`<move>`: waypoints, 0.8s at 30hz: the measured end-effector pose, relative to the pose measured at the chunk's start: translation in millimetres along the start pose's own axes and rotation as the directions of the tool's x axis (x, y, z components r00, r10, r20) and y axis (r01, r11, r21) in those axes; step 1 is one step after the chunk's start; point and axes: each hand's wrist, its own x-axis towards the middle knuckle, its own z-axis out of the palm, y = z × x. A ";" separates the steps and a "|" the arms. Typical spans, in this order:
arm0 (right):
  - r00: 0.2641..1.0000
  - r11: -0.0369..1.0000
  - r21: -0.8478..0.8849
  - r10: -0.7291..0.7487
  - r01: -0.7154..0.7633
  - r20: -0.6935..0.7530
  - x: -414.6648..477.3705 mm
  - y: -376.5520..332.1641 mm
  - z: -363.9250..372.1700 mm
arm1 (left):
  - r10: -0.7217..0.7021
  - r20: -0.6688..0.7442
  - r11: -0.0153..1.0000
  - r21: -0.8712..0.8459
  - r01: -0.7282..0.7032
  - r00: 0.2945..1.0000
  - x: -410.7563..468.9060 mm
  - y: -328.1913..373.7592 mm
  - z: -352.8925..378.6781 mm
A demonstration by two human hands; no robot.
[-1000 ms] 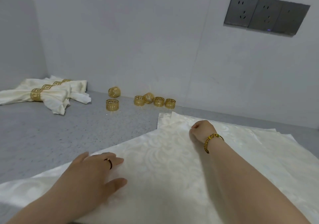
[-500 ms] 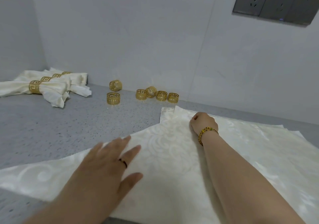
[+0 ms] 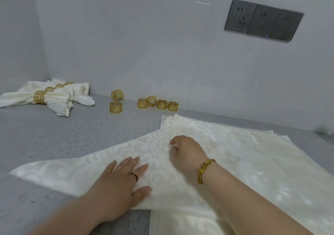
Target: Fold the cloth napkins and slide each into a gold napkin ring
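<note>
A cream damask napkin (image 3: 101, 164) lies spread flat on top of a pile of like napkins (image 3: 271, 162) on the grey counter. My left hand (image 3: 117, 186), a dark ring on one finger, presses flat on its near part with straight fingers. My right hand (image 3: 186, 149), with a yellow braided bracelet at the wrist, rests on the middle of the napkin, fingers curled under and pinching the fabric. Several loose gold napkin rings (image 3: 115, 107) stand along the back wall. The pinch itself is hidden under the knuckles.
Several finished napkins in gold rings (image 3: 45, 99) lie at the far left corner. White walls close off the back and left. A grey socket panel (image 3: 262, 19) is on the wall. Bare speckled counter (image 3: 72, 135) lies between the rings and the napkin.
My right hand has drawn back from the napkin's far corner toward me, to the middle. My left hand has slid right and forward over the cloth.
</note>
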 end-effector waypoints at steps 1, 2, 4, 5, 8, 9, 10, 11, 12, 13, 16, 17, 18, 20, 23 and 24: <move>0.998 0.999 0.017 -0.046 0.045 0.031 -16.7 -7.6 2.4 | -0.011 -0.007 1.000 -0.011 0.011 1.000 1.0 -1.9 3.7; 0.995 0.997 0.019 -0.075 0.073 0.065 -31.3 -12.0 5.3 | -0.011 -0.030 1.000 -0.013 0.010 0.999 -0.3 -0.7 2.9; 0.989 0.996 -0.030 -0.078 0.083 0.128 -59.3 -11.1 6.7 | -0.013 -0.046 0.999 -0.045 0.011 0.999 -7.6 4.4 1.9; 0.986 0.995 -0.060 -0.071 0.081 0.152 -64.4 -5.3 10.9 | -0.024 -0.026 0.997 -0.077 0.022 0.999 -6.6 4.0 2.0; 0.988 0.998 -0.060 -0.005 0.015 0.155 -83.0 11.7 12.9 | -0.061 -0.038 0.994 -0.093 0.057 0.997 -6.6 6.6 -0.5; 0.991 0.998 -0.056 0.003 0.005 0.131 -89.8 16.4 9.9 | -0.076 -0.042 0.993 -0.092 0.072 0.996 -8.0 8.1 -1.5; 0.992 0.998 -0.058 0.009 -0.002 0.123 -95.0 21.3 8.0 | -0.096 -0.037 0.991 -0.092 0.092 0.995 -9.2 7.4 -2.5; 0.993 0.998 -0.061 0.012 -0.004 0.122 -100.0 28.7 5.4 | -0.128 -0.026 0.988 -0.097 0.124 0.992 -9.7 4.9 -3.4; 0.992 0.998 -0.063 0.025 -0.018 0.122 -105.6 38.1 1.4 | -0.170 -0.025 0.981 -0.099 0.167 0.985 -11.0 0.8 -4.5; 0.993 0.997 -0.066 0.050 -0.043 0.111 -110.6 50.4 -2.7 | -0.221 -0.019 0.971 -0.100 0.218 0.975 -13.3 -6.5 -4.8; 0.986 0.985 -0.094 0.150 -0.143 0.069 -131.5 88.9 -19.7 | -0.370 -0.036 0.927 -0.080 0.367 0.928 -25.6 -28.5 -10.4; 0.984 0.981 -0.097 0.171 -0.167 0.042 -138.1 100.2 -24.6 | -0.390 -0.059 0.920 -0.078 0.385 0.919 -29.6 -32.1 -11.6; 0.983 0.979 -0.086 0.185 -0.184 0.003 -144.6 109.7 -27.7 | -0.374 -0.117 0.927 -0.079 0.367 0.920 -33.5 -30.4 -13.1; 0.978 0.984 -0.029 0.173 -0.178 -0.114 -152.3 117.6 -30.6 | -0.248 -0.276 0.968 -0.109 0.226 0.929 -39.9 -20.8 -14.7; 0.951 0.999 -0.034 -0.020 0.010 -0.309 -163.8 102.9 -30.2 | 0.057 -0.432 0.989 -0.098 -0.110 0.900 -54.9 8.4 -20.4; 0.949 0.992 -0.067 -0.123 0.108 -0.289 -166.4 92.8 -30.5 | 0.151 -0.398 0.984 -0.024 -0.175 0.905 -59.1 19.0 -23.7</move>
